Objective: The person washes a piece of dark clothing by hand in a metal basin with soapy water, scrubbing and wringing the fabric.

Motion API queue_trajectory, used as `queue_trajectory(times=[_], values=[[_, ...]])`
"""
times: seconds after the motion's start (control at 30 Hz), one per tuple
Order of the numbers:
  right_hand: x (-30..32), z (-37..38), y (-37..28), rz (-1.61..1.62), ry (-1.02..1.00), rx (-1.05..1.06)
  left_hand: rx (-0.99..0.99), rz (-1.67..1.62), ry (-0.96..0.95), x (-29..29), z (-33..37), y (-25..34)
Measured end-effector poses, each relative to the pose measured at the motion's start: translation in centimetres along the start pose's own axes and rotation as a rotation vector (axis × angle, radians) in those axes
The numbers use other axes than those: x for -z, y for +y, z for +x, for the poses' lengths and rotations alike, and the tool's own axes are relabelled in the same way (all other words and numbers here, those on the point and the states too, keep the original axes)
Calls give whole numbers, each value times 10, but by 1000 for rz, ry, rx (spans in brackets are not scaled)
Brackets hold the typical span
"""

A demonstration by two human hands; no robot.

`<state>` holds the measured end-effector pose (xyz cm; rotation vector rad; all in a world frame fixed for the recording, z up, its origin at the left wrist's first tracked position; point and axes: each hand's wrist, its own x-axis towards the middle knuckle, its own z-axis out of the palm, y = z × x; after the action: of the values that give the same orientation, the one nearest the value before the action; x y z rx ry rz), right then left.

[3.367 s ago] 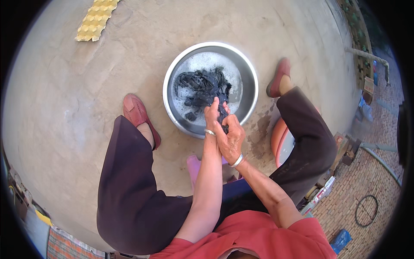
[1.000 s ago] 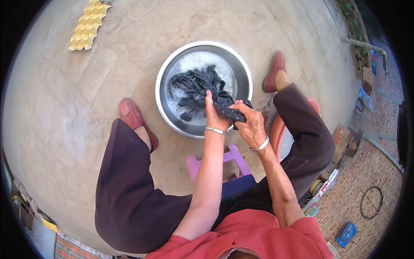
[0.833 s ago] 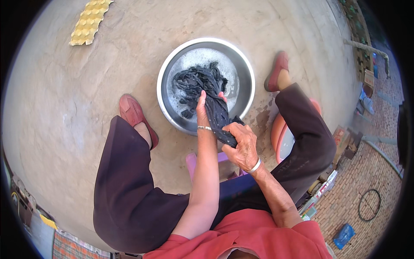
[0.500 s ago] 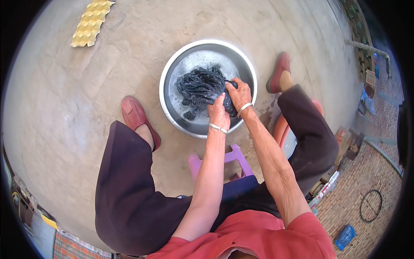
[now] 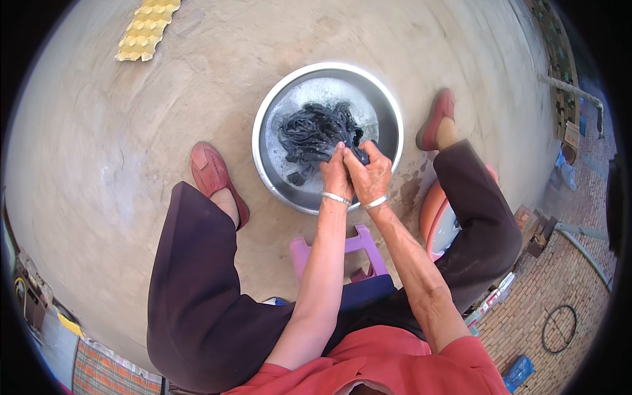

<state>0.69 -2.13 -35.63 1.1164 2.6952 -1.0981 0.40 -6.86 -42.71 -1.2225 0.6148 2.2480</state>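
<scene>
A round metal basin (image 5: 264,172) of soapy water stands on the ground between my feet. In it lies a bunched, wet dark cloth (image 5: 315,131), its kind hidden by the folds. My left hand (image 5: 338,174) grips the cloth's near edge, thumb pointing up. Pressed close beside it, my right hand (image 5: 370,172) is closed on the same cloth, with a bit of dark fabric showing past its knuckles. Both hands are over the near right part of the basin, and each wrist wears a silvery bracelet.
A purple plastic stool (image 5: 372,252) is between my legs, nearer than the basin. An orange-pink tub (image 5: 431,220) sits partly behind my right leg. A yellow egg tray (image 5: 149,29) lies at the far left. Bricks (image 5: 526,322) pave the ground at right.
My right hand has come nearer and turned in against the left, so the two now touch. The cloth's right part is drawn into them. The whole view has shifted slightly.
</scene>
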Motion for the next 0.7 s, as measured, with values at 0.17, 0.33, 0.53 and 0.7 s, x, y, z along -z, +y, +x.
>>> queue_trajectory(times=[0.17, 0.33, 0.53, 0.7], values=[[-21, -21, -6, -85, 120, 120, 136, 149, -61, 44, 15, 1], [-10, 55, 28, -247, 86, -116, 10, 128, 53, -11, -15, -16], [-13, -53, -14, 114, 63, 87, 10, 121, 38, 28, 1, 7], [-20, 59, 46, -356, 91, -187, 12, 165, 4, 9, -14, -20]])
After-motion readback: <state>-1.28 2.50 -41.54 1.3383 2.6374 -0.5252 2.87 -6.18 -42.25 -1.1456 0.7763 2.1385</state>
